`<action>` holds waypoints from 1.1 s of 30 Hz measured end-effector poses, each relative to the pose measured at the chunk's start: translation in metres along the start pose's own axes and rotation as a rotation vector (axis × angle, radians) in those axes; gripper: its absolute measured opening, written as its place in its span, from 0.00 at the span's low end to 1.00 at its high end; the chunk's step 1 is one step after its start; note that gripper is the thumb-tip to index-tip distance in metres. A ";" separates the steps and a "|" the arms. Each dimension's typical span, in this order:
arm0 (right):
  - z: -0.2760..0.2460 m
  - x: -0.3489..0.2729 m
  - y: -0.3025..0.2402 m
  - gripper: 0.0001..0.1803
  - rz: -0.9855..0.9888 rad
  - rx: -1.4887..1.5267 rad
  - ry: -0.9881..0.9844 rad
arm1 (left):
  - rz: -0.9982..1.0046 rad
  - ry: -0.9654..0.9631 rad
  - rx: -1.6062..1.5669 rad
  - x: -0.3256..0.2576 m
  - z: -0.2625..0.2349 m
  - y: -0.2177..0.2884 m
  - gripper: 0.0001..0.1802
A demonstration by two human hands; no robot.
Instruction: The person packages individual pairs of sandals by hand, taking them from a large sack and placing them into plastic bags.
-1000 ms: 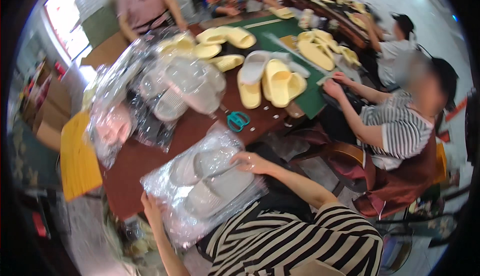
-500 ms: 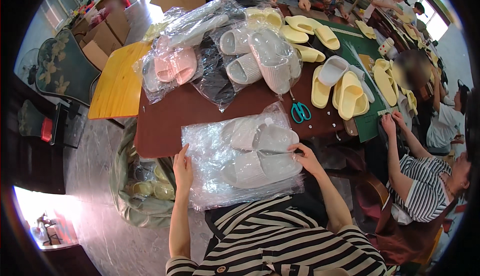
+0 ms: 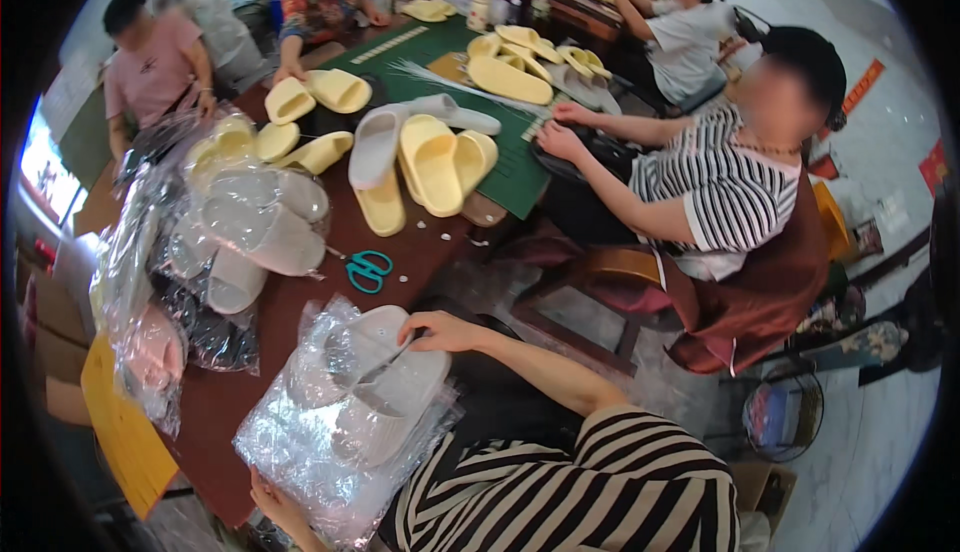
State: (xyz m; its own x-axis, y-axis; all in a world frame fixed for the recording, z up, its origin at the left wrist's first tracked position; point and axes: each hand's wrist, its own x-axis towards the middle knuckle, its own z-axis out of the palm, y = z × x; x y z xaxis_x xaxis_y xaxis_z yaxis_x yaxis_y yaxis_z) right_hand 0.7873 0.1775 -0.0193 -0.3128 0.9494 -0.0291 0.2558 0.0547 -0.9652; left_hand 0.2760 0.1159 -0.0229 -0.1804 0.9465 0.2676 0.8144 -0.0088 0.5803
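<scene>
A pair of light grey slippers lies side by side in a clear plastic bag, over the table's near edge and my lap. Whether the heel ends are covered by the film I cannot tell. My right hand is closed on the heel end of the far slipper, fingers bent over its edge. At the bag's near left edge, my left hand holds the film, its fingers partly hidden under it. Teal-handled scissors lie on the table beyond the slippers.
Bagged slippers are piled at the table's left. Loose yellow slippers lie farther back, beside a green mat. A co-worker in stripes sits to the right; others work behind. A yellow board adjoins the left side.
The view has swung to the right, so the table and pile appear farther left. My right hand has shifted onto the heel of the far slipper; the bagged pair now lies slanted.
</scene>
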 end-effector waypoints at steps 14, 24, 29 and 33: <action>-0.009 -0.006 0.017 0.18 -0.072 0.085 0.036 | 0.007 -0.166 0.340 0.022 -0.016 -0.007 0.20; -0.008 -0.010 0.020 0.17 -0.077 -0.025 0.012 | 0.151 -0.454 0.293 0.035 -0.001 0.057 0.25; -0.007 -0.006 0.014 0.20 0.005 -0.019 -0.042 | 0.081 -0.458 0.124 0.014 0.025 0.017 0.30; -0.008 -0.006 0.009 0.22 0.053 -0.025 -0.071 | 0.120 -0.369 0.017 0.008 0.038 -0.001 0.30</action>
State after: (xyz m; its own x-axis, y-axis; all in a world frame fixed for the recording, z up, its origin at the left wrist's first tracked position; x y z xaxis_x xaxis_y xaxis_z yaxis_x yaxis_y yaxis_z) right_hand 0.7987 0.1742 -0.0262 -0.3623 0.9267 -0.0994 0.2965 0.0135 -0.9550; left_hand 0.2949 0.1356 -0.0509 0.1247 0.9916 0.0358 0.8273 -0.1238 0.5480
